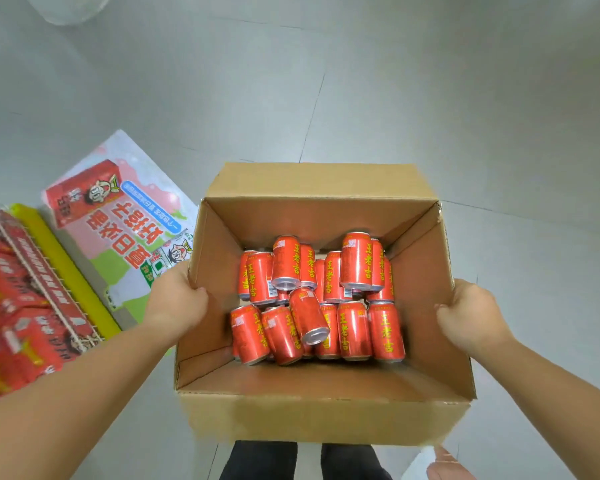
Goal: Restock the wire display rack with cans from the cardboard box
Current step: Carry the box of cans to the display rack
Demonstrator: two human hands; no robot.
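Observation:
An open cardboard box (323, 414) is held in front of me above the grey floor. Inside lie several red cans (354, 329) with yellow lettering, jumbled on their sides in two rough rows. My left hand (175, 301) grips the box's left wall at its top edge. My right hand (468, 315) grips the right wall the same way. The wire display rack (45, 282) stands at the left edge, its shelf filled with red packs behind a white wire front.
A printed white, pink and green carton (125, 230) with red drink pictures lies left of the box, beside the rack's yellow base strip (66, 268). My dark trouser legs (302, 460) show below the box. Grey tiled floor stretches ahead and to the right.

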